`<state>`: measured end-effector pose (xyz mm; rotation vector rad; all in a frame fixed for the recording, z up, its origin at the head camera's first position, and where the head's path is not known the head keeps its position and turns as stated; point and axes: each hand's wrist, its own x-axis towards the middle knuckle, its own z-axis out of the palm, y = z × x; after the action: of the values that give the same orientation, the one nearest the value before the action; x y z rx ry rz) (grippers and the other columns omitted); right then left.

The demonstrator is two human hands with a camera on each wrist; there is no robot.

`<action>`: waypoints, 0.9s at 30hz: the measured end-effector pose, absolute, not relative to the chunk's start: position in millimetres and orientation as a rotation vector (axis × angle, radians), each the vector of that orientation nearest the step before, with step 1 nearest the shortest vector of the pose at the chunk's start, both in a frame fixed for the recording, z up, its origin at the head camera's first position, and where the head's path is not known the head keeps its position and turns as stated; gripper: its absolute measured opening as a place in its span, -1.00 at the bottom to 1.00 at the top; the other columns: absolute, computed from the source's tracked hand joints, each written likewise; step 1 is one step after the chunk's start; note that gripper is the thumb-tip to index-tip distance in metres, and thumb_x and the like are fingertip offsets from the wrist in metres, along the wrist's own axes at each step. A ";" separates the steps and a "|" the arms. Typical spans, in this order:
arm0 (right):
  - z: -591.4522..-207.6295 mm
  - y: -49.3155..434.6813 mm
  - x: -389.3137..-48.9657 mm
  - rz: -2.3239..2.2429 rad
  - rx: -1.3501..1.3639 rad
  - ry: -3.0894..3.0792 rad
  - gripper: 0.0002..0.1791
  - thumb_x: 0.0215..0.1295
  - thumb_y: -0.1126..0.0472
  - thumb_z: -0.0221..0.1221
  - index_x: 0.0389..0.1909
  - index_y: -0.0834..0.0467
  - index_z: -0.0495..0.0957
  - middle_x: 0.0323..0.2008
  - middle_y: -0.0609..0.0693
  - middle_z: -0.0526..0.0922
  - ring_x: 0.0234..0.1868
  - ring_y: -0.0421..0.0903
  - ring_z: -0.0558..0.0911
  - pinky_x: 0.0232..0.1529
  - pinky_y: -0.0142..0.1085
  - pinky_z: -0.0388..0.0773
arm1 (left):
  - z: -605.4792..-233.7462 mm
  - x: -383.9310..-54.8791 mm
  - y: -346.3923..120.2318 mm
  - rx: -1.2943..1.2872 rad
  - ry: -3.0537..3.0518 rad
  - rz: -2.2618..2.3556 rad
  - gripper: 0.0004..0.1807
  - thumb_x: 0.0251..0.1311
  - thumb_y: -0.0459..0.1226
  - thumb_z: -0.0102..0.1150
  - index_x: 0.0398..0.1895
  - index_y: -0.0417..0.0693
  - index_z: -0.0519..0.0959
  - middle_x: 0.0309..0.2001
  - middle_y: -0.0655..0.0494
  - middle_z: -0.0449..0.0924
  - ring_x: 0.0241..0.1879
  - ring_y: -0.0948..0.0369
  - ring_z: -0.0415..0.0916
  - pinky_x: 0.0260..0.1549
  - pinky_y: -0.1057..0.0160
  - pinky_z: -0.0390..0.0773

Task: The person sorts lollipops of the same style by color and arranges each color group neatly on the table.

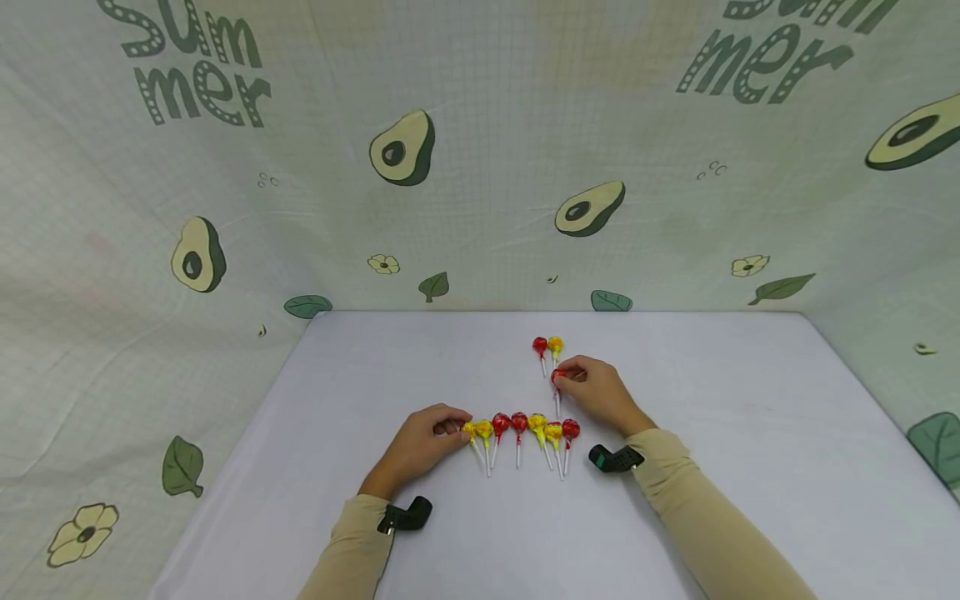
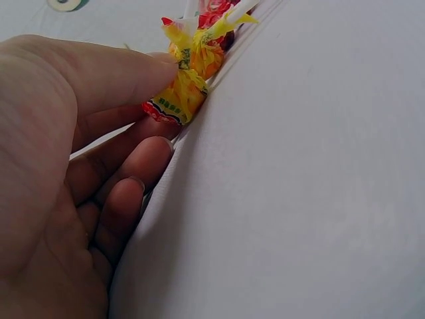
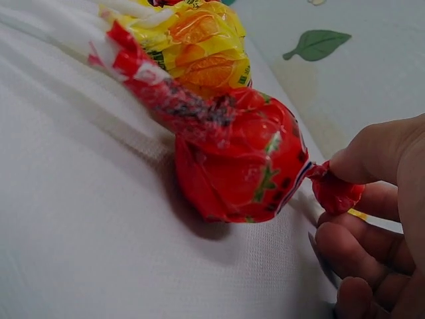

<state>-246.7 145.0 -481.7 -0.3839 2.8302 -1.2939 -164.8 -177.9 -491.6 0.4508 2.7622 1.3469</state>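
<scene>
At the left end of a row of lollipops, my left hand (image 1: 427, 439) pinches a yellow-wrapped lollipop (image 1: 468, 428) between thumb and fingers. The left wrist view shows the thumb on its yellow wrapper (image 2: 176, 100). Beyond the row, my right hand (image 1: 596, 390) holds a red-wrapped lollipop (image 1: 557, 377) by its head, stick pointing toward me. In the right wrist view this red lollipop (image 3: 337, 194) sits between thumb and fingertips, behind a large red lollipop (image 3: 242, 163) from the row's right end.
The row also has another yellow lollipop (image 1: 484, 429), two middle red ones, two more yellow ones (image 1: 537, 422) and a red one (image 1: 571, 428). Farther back lie a red lollipop (image 1: 540, 343) and a yellow one (image 1: 555, 343). A printed cloth (image 1: 480, 242) hangs behind the white table (image 1: 405, 358).
</scene>
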 end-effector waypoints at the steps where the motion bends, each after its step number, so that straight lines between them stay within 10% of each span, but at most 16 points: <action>1: -481.5 144.3 -246.3 -1.290 -0.385 2.831 -0.73 0.32 0.11 0.29 -0.03 0.14 0.65 -0.23 -0.03 0.66 -0.21 -0.07 0.59 -0.17 -0.17 0.52 | -491.5 -164.6 -177.9 0.450 2.764 1.347 -0.74 0.25 -0.16 0.37 0.00 0.10 0.70 -0.28 0.37 0.57 -0.24 0.28 0.50 -0.21 0.25 0.51; 27: -483.2 141.9 -246.9 -1.200 -0.452 2.881 -0.72 0.33 0.10 0.28 -0.03 0.15 0.65 -0.21 -0.02 0.63 -0.21 -0.07 0.57 -0.16 -0.16 0.51 | -492.5 -165.2 -177.7 0.444 2.770 1.334 -0.74 0.25 -0.16 0.36 0.00 0.12 0.69 -0.29 0.37 0.57 -0.25 0.28 0.49 -0.22 0.25 0.50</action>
<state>-246.9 141.9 -483.2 -0.4516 2.8809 -1.2002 -165.2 -177.7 -492.5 0.4438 2.7698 1.3337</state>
